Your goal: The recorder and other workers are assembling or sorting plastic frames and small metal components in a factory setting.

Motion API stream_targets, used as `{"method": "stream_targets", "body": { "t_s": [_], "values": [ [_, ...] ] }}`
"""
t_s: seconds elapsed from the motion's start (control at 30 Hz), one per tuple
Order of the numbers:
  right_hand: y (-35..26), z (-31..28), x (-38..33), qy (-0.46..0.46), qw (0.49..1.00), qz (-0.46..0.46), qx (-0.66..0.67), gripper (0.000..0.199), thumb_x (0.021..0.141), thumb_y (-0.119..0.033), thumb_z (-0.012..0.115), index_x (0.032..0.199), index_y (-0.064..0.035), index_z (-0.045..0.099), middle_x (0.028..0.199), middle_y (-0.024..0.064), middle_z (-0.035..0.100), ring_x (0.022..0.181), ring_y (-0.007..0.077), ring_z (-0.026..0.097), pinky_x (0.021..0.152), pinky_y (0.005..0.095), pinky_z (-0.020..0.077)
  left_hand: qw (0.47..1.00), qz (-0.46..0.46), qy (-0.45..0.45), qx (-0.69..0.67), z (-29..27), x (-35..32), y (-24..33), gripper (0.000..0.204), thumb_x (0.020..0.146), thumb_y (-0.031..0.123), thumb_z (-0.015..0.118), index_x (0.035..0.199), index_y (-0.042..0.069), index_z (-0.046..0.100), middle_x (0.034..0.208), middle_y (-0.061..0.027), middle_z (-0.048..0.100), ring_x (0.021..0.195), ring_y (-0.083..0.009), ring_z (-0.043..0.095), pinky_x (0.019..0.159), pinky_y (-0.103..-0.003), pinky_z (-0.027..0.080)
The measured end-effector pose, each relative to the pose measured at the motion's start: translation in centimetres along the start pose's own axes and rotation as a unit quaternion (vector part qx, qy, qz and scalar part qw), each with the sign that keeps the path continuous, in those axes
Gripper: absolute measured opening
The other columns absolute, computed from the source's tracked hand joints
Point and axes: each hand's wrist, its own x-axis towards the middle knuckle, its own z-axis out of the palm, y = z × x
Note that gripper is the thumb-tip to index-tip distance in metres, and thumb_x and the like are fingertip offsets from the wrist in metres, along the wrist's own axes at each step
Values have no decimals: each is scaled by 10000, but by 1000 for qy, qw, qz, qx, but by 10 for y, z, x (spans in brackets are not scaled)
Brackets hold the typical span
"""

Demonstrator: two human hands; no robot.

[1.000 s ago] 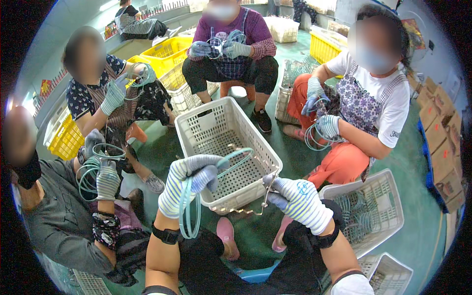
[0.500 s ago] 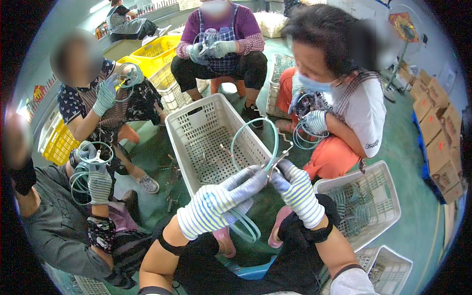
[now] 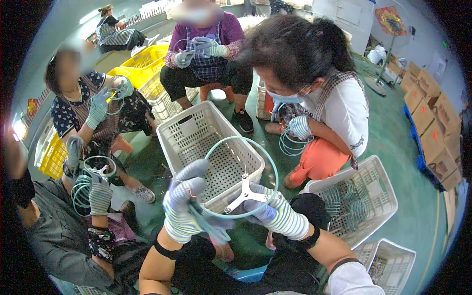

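Your L hand (image 3: 186, 199) is at the near end of the ctr crate (image 3: 201, 129), a bit L; fingers curled, clamped on some teal loops (image 3: 215, 227) that hang down on your side of that crate. Your R hand (image 3: 268, 210) is just nr-side of the ctr crate's near R corner, clamped on a white 3-arm bracket (image 3: 244, 194). The lg teal ring (image 3: 271, 160) stands up round the bracket, btwn your hands; its top overlaps the ctr crate in view, its L side runs by your L fingers, & its R side meets a bracket arm at your R hand.

R of the ctr crate: another white crate (image 3: 381, 179) w/ teal rings (image 3: 350, 204) in it, & past that, cardboard boxes (image 3: 427, 120) on a blue pallet. A co-worker in coral trousers (image 3: 314, 160) sits R of the ctr crate, bent fwd, also holding loops. Beyond its far end, a co-worker in a purple top (image 3: 227, 32); far L, yellow crates (image 3: 145, 58).
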Motion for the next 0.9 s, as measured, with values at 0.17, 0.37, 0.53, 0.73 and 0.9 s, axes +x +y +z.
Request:
{"method": "stream_targets", "body": {
  "t_s": [0.17,0.37,0.53,0.73,0.9],
  "values": [
    [-10,3,7,-2,988,111,104,199,897,-326,538,944,-135,571,707,-50,517,565,43,431,478,185,309,752,426,-101,493,-20,11,-8,520,583,298,809,980,88,548,925,-143,646,671,-250,653,599,-308,538],
    [7,13,25,159,985,-27,-65,284,905,-352,503,934,-73,549,595,-6,492,446,65,396,419,204,290,735,461,-103,487,-22,14,-6,658,599,327,802,1144,86,523,1061,-160,604,735,-247,656,579,-271,524],
    [3,2,16,56,992,94,57,434,872,-498,493,806,-74,557,546,-4,472,414,83,386,387,214,266,837,345,-11,425,-19,11,-10,836,600,383,808,1281,81,428,1262,-165,490,773,-97,576,575,-191,454],
    [-3,14,15,102,987,103,65,457,873,-516,480,658,-113,505,514,-16,452,407,63,370,396,209,248,862,269,-57,426,-15,13,-11,671,622,213,810,1200,66,501,1056,-93,625,641,-76,573,558,-184,444],
    [0,11,19,107,986,116,52,454,865,-528,484,683,-112,505,518,-21,453,405,67,375,389,212,249,793,351,-88,491,-16,18,-13,406,624,121,769,999,61,625,857,-103,665,715,-239,664,618,-295,520]
  ]
}}
